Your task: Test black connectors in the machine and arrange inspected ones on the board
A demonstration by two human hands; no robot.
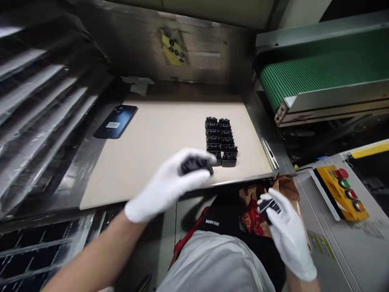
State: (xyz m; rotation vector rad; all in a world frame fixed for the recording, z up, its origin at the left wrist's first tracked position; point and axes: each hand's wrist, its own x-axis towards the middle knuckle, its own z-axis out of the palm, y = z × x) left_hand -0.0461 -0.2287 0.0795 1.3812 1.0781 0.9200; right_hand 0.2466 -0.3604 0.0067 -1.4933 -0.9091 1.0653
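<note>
My left hand (170, 184), in a white glove, is closed around a small black plastic part (196, 164) just above the front edge of the beige board (146, 150). Right beside it on the board stands a neat block of several identical black parts (221, 142) in two columns. My right hand (288, 233), also gloved, is lower at the right, below the board's edge, with its fingers pinched on another small black part (269, 206).
A dark phone (116, 121) lies at the board's far left. Stacked trays (33, 105) fill the left side. A green conveyor belt (319, 73) runs at the upper right; a yellow button panel (345, 190) sits at right. A bag (255, 211) is under the board.
</note>
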